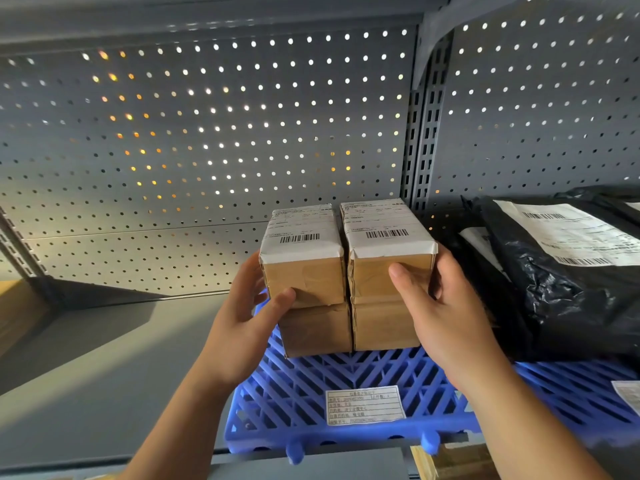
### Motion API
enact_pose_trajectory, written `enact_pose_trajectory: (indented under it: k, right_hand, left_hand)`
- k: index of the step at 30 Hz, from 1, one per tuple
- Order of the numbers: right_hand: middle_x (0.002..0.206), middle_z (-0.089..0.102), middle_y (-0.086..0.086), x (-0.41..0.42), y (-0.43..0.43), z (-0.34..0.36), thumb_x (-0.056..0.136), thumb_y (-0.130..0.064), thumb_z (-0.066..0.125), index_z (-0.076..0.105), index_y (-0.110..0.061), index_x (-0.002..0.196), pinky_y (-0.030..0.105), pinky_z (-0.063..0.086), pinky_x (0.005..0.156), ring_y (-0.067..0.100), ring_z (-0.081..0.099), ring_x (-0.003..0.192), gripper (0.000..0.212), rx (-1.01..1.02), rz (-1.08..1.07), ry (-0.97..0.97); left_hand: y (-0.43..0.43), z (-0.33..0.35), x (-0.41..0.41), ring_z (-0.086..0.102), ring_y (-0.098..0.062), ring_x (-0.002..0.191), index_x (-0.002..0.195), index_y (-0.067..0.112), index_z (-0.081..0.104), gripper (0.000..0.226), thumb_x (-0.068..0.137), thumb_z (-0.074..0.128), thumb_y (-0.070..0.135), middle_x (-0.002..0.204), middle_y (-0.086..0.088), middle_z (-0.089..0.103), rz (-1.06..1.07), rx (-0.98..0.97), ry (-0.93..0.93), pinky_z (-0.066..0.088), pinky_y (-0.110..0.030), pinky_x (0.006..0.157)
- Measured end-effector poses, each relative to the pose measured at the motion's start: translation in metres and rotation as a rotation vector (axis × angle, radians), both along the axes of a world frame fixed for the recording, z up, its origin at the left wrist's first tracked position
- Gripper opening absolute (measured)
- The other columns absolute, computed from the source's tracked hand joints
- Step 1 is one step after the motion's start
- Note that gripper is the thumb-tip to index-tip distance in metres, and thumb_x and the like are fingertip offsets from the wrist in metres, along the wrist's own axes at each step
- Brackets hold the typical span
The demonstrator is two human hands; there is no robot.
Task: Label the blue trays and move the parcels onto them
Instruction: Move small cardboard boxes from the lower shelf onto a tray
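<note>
Several brown cardboard parcels stand in two stacks on a blue grid tray [346, 386] on the shelf. My left hand [249, 317] grips the top left parcel [301, 251], thumb on its front. My right hand [440, 306] grips the top right parcel [388, 237] in the same way. Both top parcels carry white barcode labels. Two lower parcels [349, 327] sit beneath them. A white paper label [365, 405] is stuck on the tray's near part.
Black plastic mailer bags [554, 271] with white shipping labels lie on a second blue tray [581, 393] to the right. A grey perforated back panel [207, 133] stands behind. The grey shelf surface [104, 358] extends to the left.
</note>
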State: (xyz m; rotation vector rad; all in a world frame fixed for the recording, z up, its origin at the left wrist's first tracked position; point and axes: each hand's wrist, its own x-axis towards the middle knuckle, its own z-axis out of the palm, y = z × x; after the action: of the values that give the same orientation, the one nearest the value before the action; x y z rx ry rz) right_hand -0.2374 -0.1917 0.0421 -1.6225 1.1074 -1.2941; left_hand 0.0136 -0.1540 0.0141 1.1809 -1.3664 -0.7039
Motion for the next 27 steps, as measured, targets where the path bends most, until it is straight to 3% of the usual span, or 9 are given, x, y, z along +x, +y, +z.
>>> enact_pose_trajectory:
  k: [9,13,15,20,24,27]
  right_hand:
    - [0.111,0.065,-0.035,-0.001,0.005,0.007,0.089,-0.049,0.064,0.054,-0.048,0.124,0.026,0.046,0.091,-0.015,0.058,0.104,0.036,0.015,-0.019,0.02]
    - [0.12,0.064,-0.03,-0.002,0.015,0.01,0.089,-0.05,0.064,0.048,-0.047,0.133,0.031,0.047,0.098,-0.009,0.058,0.113,0.047,-0.032,-0.033,0.033]
    - [0.125,0.061,-0.029,-0.003,0.02,0.008,0.087,-0.054,0.063,0.044,-0.048,0.138,0.035,0.046,0.103,-0.006,0.056,0.119,0.054,-0.06,-0.048,0.046]
    - [0.135,0.052,-0.031,-0.006,0.033,0.005,0.084,-0.056,0.062,0.04,-0.044,0.145,0.026,0.04,0.104,-0.013,0.045,0.126,0.066,-0.106,-0.087,0.056]
    - [0.141,0.046,-0.029,-0.01,0.043,0.001,0.085,-0.055,0.064,0.036,-0.042,0.148,0.032,0.038,0.111,-0.009,0.04,0.132,0.07,-0.08,-0.093,0.044]
    - [0.144,0.043,-0.028,-0.018,0.053,0.004,0.081,-0.061,0.063,0.035,-0.043,0.148,0.031,0.038,0.111,-0.008,0.04,0.133,0.075,-0.088,-0.087,0.039]
  left_hand:
    - [0.003,0.001,0.002,0.054,-0.026,0.133,0.146,0.037,0.045,0.064,0.086,0.066,0.047,0.142,0.004,0.058,-0.008,0.029,-0.028,0.041,-0.059,0.108]
    - [0.007,0.001,0.004,0.05,-0.025,0.136,0.148,0.039,0.042,0.07,0.085,0.069,0.052,0.142,0.004,0.059,0.014,0.023,-0.045,0.042,-0.058,0.107]
    - [0.011,0.0,0.006,0.048,-0.021,0.138,0.147,0.041,0.042,0.072,0.083,0.069,0.054,0.142,0.006,0.058,0.029,0.013,-0.049,0.043,-0.057,0.107]
    - [0.022,-0.003,0.007,0.046,-0.013,0.138,0.147,0.043,0.041,0.072,0.081,0.067,0.056,0.148,0.017,0.05,0.066,0.006,-0.069,0.044,-0.052,0.108]
    - [0.037,-0.006,0.002,0.048,0.001,0.133,0.145,0.05,0.04,0.075,0.075,0.067,0.061,0.146,0.026,0.048,0.13,-0.007,-0.08,0.046,-0.044,0.107]
    - [0.052,-0.003,-0.005,0.05,0.002,0.13,0.143,0.052,0.039,0.077,0.072,0.066,0.064,0.144,0.029,0.047,0.205,-0.03,-0.092,0.046,-0.039,0.106]
